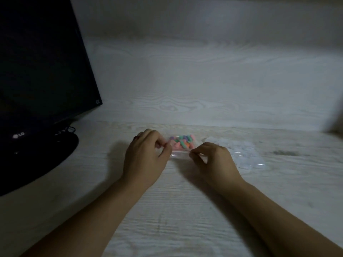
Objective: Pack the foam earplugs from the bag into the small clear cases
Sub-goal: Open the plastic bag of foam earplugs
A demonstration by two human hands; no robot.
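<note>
A clear zip bag [181, 154] lies on the pale wood-grain desk [185, 210], its near edge toward me. Several foam earplugs [182, 141] in pink, green, purple and orange are heaped in its far half. My left hand [146, 154] pinches the bag's near left corner. My right hand [213, 160] pinches the near right corner. To the right lies a second clear bag with several small clear cases [243, 154] inside, untouched.
A black monitor [42, 71] stands at the left on a round black base [37, 164], with cables behind it. The desk ends at a pale wall [204, 80] just beyond the bags. A dark smudge [285, 153] marks the desk at the right.
</note>
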